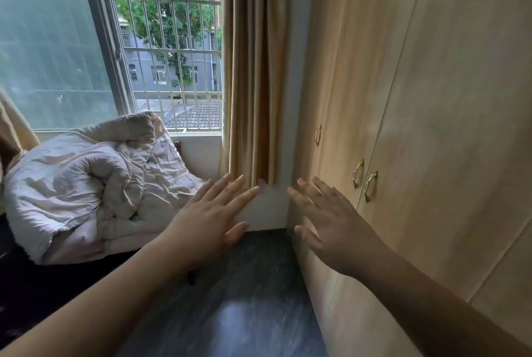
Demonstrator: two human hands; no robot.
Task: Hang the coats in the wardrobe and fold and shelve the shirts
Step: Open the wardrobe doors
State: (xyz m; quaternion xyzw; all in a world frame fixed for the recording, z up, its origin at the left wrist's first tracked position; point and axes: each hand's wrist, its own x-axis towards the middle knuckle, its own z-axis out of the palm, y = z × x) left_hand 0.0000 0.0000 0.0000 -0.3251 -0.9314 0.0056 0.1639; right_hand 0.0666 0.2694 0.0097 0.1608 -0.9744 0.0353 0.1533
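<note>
A light wooden wardrobe [431, 97] fills the right side, its doors closed, with brass handles [370, 185] at mid height. My left hand [213, 212] is stretched forward with straight, spread fingers and holds nothing. My right hand [328, 221] is also spread flat in the air, just in front of the wardrobe's leftmost door. No coats or shirts are in view.
A crumpled white quilt [86, 184] lies on a bed at the left, under a barred window [167, 48]. A tan curtain [253, 68] hangs between window and wardrobe. Dark floor [244, 299] runs between bed and wardrobe.
</note>
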